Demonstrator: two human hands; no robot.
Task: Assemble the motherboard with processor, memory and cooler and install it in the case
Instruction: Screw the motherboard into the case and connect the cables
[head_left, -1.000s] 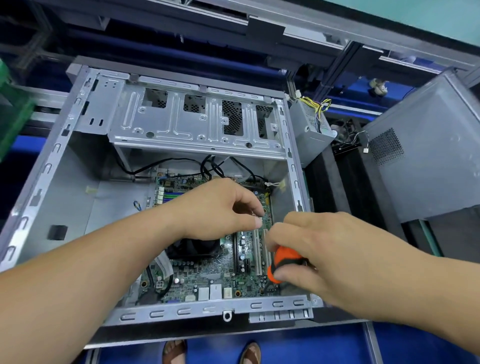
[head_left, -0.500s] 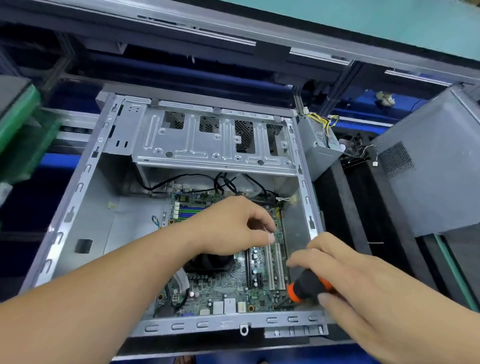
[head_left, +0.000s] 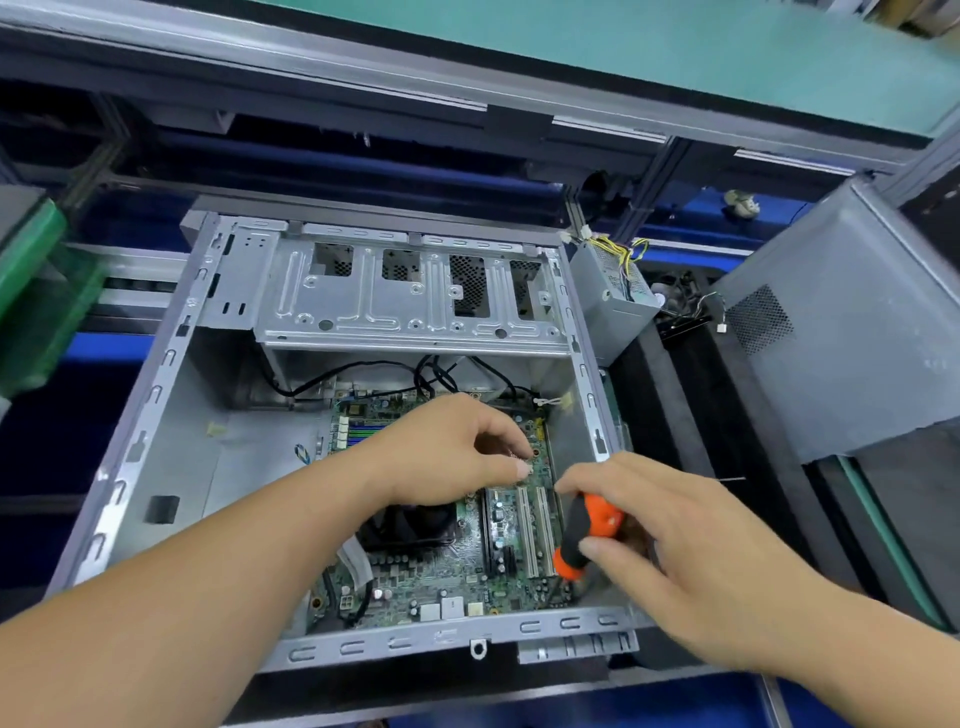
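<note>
Left forearm comes in from the near left, bare, angled up toward the far right. Left hand (head_left: 457, 452) is palm down, knuckles up, fingers (head_left: 511, 441) curled under with thumb tip and fingertips brought together in a pinch; what sits in the pinch is too small to tell. Right forearm enters from the near right, angled toward the far left. Right hand (head_left: 675, 545) is just right of the left hand and nearer, back of hand up, thumb and fingers wrapped round a screwdriver (head_left: 584, 535), which tilts with its tip pointing down and to the near left. Hands close together, not touching.
</note>
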